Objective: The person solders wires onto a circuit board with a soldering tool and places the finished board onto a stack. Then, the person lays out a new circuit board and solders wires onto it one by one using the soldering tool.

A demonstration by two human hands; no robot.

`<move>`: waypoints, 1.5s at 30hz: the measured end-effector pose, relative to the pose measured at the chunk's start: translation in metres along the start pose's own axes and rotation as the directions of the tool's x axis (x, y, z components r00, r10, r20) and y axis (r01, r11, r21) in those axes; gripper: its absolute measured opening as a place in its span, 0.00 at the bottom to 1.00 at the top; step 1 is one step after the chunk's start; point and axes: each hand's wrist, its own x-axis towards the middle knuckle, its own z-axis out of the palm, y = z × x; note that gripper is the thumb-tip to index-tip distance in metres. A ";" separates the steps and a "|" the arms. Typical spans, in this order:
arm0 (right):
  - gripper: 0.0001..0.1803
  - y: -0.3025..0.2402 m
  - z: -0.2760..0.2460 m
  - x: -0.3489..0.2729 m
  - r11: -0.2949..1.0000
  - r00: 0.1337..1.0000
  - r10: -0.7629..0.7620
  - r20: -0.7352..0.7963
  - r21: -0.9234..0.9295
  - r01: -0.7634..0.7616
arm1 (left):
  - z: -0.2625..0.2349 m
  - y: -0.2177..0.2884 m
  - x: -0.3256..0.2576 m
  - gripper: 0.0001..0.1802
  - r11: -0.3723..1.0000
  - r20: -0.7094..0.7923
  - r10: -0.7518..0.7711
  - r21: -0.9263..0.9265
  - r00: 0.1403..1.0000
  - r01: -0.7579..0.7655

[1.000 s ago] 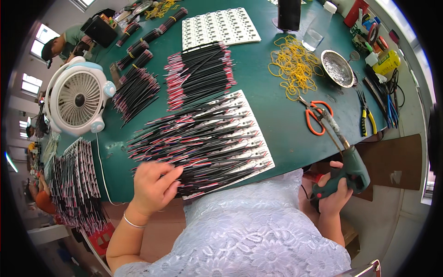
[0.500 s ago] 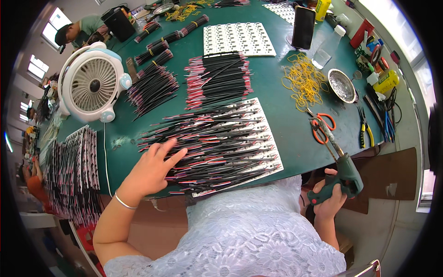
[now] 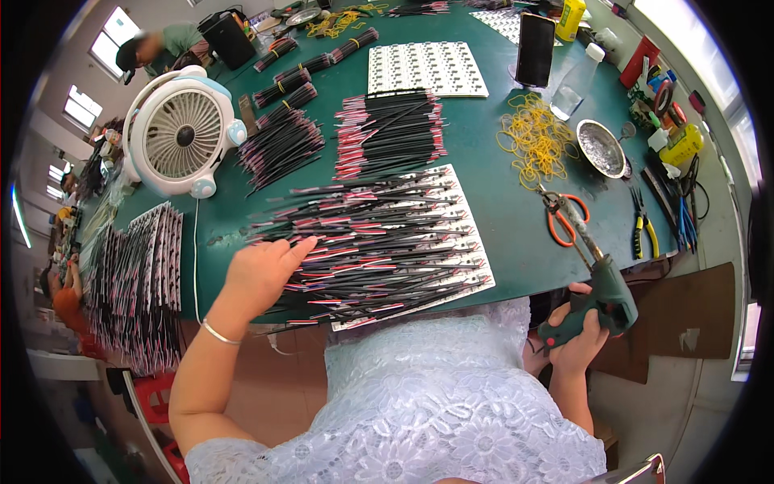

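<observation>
My left hand (image 3: 264,274), a bangle on its wrist, lies at the left ends of many black-sleeved wires (image 3: 363,234) with red and white tips. Its fingers are drawn together on some of these wires, and its fingertips are partly hidden. The wires spread across a white circuit board panel (image 3: 461,226) at the table's near edge, their right ends at its small pads. Off the near edge to the right, my right hand (image 3: 582,339) is closed around the handle of a green soldering gun (image 3: 610,298). Its metal barrel points up and away, over orange-handled scissors (image 3: 582,216).
Beyond the panel lie more wire stacks (image 3: 391,133) and a bare panel (image 3: 427,68). A fan (image 3: 184,133) and wired panels (image 3: 137,282) stand left. Rightward are yellow rubber bands (image 3: 532,137), a metal bowl (image 3: 601,149), pliers (image 3: 642,226), a bottle (image 3: 576,85) and a phone (image 3: 535,50).
My left hand's spread fingers have come together at the wire ends, and the left wire ends have shifted and blur. My right hand still holds the soldering gun. The whole view has shifted slightly.
</observation>
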 end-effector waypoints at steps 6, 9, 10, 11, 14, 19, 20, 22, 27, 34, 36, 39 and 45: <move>0.22 -0.002 0.005 0.020 1.000 1.000 0.015 0.011 0.002 -0.015 | -0.157 -0.009 0.027 0.24 0.996 0.163 -0.063 -0.056 0.985 0.073; 0.23 -0.004 0.026 0.023 0.999 0.999 -0.019 0.050 -0.032 0.021 | -0.209 -0.037 -0.006 0.23 0.969 0.144 -0.156 -0.171 0.977 0.180; 0.23 0.001 0.015 0.027 1.000 0.999 -0.001 0.049 -0.028 0.003 | -0.239 -0.036 -0.025 0.24 0.947 0.155 -0.249 -0.169 0.956 0.274; 0.23 0.004 0.019 0.027 1.000 1.000 0.006 0.008 -0.028 -0.006 | -0.254 -0.045 -0.045 0.24 0.914 0.138 -0.353 -0.160 0.925 0.373; 0.24 0.010 0.022 0.034 0.997 0.999 0.032 -0.028 -0.072 -0.034 | -0.296 -0.069 -0.112 0.23 0.672 0.048 -0.696 -0.308 0.717 0.673; 0.26 0.016 0.016 0.047 0.993 0.995 0.057 0.086 -0.104 -0.048 | -0.350 -0.129 -0.239 0.23 0.596 -0.230 -0.792 -0.095 0.565 0.797; 0.26 0.015 0.018 0.048 0.994 0.988 0.072 0.135 -0.096 -0.060 | -0.351 -0.145 -0.269 0.22 0.579 -0.282 -0.788 -0.043 0.547 0.814; 0.24 0.017 0.021 0.048 0.995 0.984 0.084 0.156 -0.064 -0.074 | -0.326 -0.173 -0.289 0.30 0.411 -0.444 -0.776 0.181 0.448 0.893; 0.22 0.027 0.025 0.040 0.992 0.995 0.095 0.035 -0.086 -0.092 | -0.187 -0.206 -0.307 0.24 0.155 -0.631 -0.693 0.341 0.348 0.927; 0.21 0.030 0.042 0.044 0.985 0.991 0.134 -0.012 -0.107 -0.134 | -0.003 -0.176 -0.342 0.26 0.301 -0.433 -0.872 -0.107 0.228 0.948; 0.21 0.027 0.051 0.043 0.984 0.992 0.121 -0.032 -0.125 -0.124 | -0.007 -0.170 -0.320 0.27 0.187 -0.385 -0.911 -0.072 0.146 0.980; 0.21 0.029 0.055 0.047 0.987 0.995 0.095 -0.041 -0.123 -0.100 | -0.023 -0.165 -0.314 0.28 0.190 -0.374 -0.906 0.064 0.200 0.980; 0.21 0.037 0.054 0.049 0.970 0.975 0.220 -0.042 -0.099 -0.223 | -0.043 -0.169 -0.345 0.33 0.143 -0.197 -0.967 0.108 0.162 0.984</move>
